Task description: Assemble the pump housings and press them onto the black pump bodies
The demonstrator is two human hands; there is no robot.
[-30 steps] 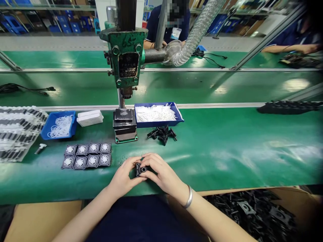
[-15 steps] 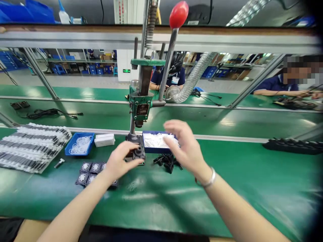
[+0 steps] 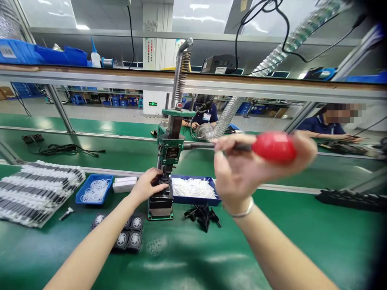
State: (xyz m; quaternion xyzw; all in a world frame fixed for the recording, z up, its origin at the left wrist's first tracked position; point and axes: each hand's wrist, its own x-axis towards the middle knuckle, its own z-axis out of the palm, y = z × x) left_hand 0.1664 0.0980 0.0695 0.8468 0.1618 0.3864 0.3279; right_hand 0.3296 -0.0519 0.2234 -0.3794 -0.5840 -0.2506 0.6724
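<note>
A green arbor press (image 3: 171, 149) stands on the bench, its ram lowered toward the base. My left hand (image 3: 147, 186) pinches a small black plastic part (image 3: 165, 186) on the press base, right beneath the ram; the fingers partly hide it. Out to the right, my right hand (image 3: 242, 177) is closed on the press lever (image 3: 199, 146), which lies nearly level. The lever's red knob (image 3: 273, 147) rests against the palm, blurred by motion. Left of the base lie several black square fan-like parts (image 3: 135, 239) with white spiral centres.
A blue tray of white rings (image 3: 95, 190) and white boxes (image 3: 124, 184) sit left of the press. Behind it is a bin of white pieces (image 3: 193, 188). Black clips (image 3: 204, 215) lie at right. Stacked strips (image 3: 36, 193) fill the far left. Two people sit across the bench.
My right hand has gone from open in the air to holding the lever, now swung down from upright. The ram has dropped onto or near the black part, now on the base. The view tilted up.
</note>
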